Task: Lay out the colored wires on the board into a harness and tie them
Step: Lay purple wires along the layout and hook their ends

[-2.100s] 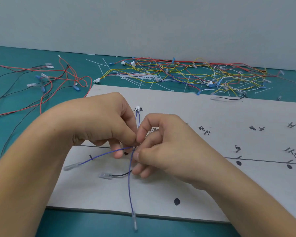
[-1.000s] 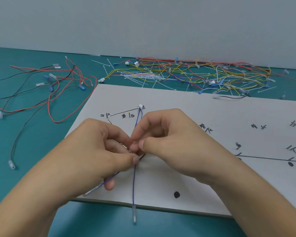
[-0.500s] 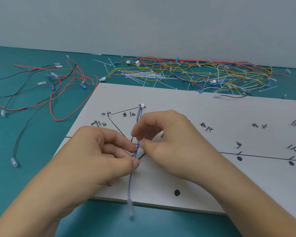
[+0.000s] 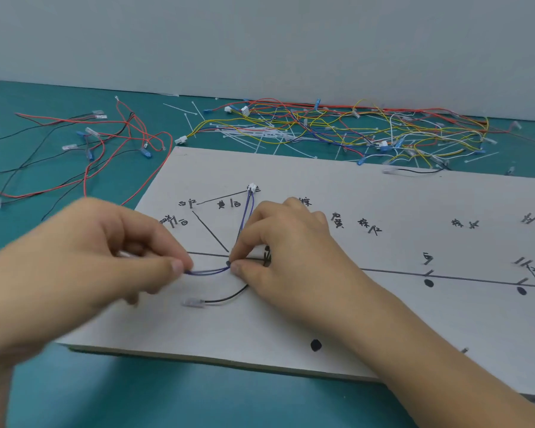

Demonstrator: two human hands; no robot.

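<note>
A white board (image 4: 383, 211) with drawn black lines, dots and labels lies on the teal table. Purple wires (image 4: 246, 211) run down from a small white connector (image 4: 252, 187) to a junction on the board, then bend left. My right hand (image 4: 288, 251) pinches the purple wires at the junction with thumb and forefinger. My left hand (image 4: 105, 257) pinches the same purple wires (image 4: 207, 271) a little further left; its lower fingers are blurred. A black wire (image 4: 226, 298) with a clear terminal (image 4: 192, 302) curves out from under my right hand.
A tangle of yellow, red, blue and white wires (image 4: 352, 131) with white cable ties (image 4: 244, 131) lies behind the board by the grey wall. Loose red and black wires (image 4: 84, 149) spread across the table at left. A short black wire (image 4: 414, 171) rests at the board's far edge.
My left hand has swung the purple wires from hanging toward the board's front edge to pointing left along the drawn line. The black wire with its terminal is uncovered again.
</note>
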